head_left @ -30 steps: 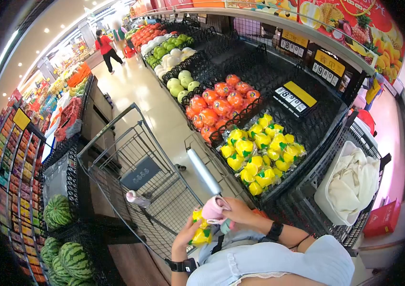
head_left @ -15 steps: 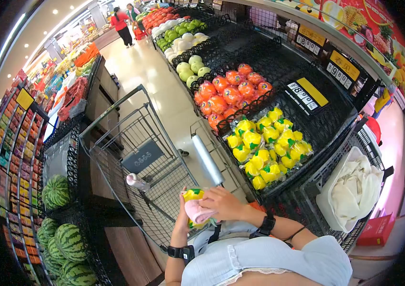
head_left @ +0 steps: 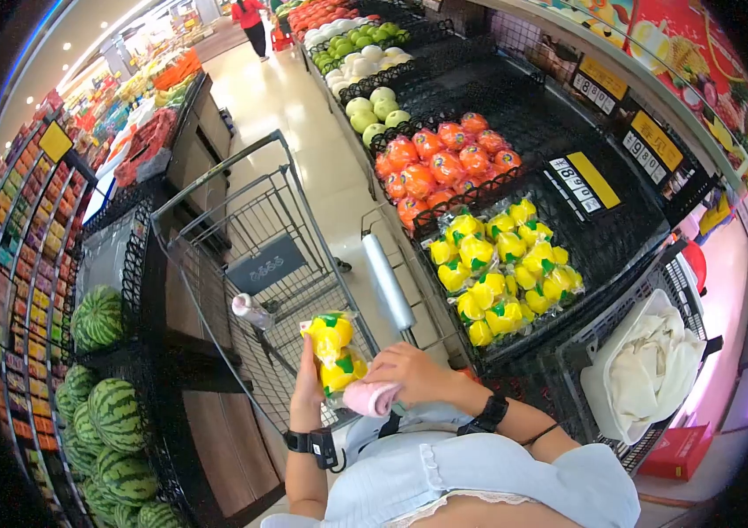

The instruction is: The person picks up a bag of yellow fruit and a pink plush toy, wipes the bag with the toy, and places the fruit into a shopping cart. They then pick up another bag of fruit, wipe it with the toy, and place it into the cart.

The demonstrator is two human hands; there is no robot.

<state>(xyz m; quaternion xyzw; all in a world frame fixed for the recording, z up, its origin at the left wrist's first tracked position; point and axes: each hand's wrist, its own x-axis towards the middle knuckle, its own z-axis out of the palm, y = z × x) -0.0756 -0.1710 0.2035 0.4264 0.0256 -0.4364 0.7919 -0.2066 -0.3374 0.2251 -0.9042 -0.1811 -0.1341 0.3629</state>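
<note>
My left hand (head_left: 306,380) grips a clear plastic pack of yellow fruit (head_left: 330,339) with green tops, held upright in front of my chest. In my right hand (head_left: 416,373) is a rolled pink cloth (head_left: 370,399), pinched by the fingers close to the lower end of the pack. The cloth overlaps the pack's lower edge in this view. Just beyond my hands stands a metal shopping cart (head_left: 270,264), with a pink and white roll (head_left: 252,310) in it. More packs of the yellow fruit (head_left: 507,268) lie on the black display shelf to the right.
Wrapped orange fruit (head_left: 444,158) and pale green fruit (head_left: 377,113) line the shelf farther back. A roll of plastic bags (head_left: 387,280) hangs at its edge. Watermelons (head_left: 116,414) are stacked at left. A white bin (head_left: 642,365) stands at right. A person in red (head_left: 251,22) is up the aisle.
My left hand has moved left with the fruit pack, bringing it out from behind the pink cloth and turning it more upright. My right hand keeps the cloth. The view has shifted slightly.
</note>
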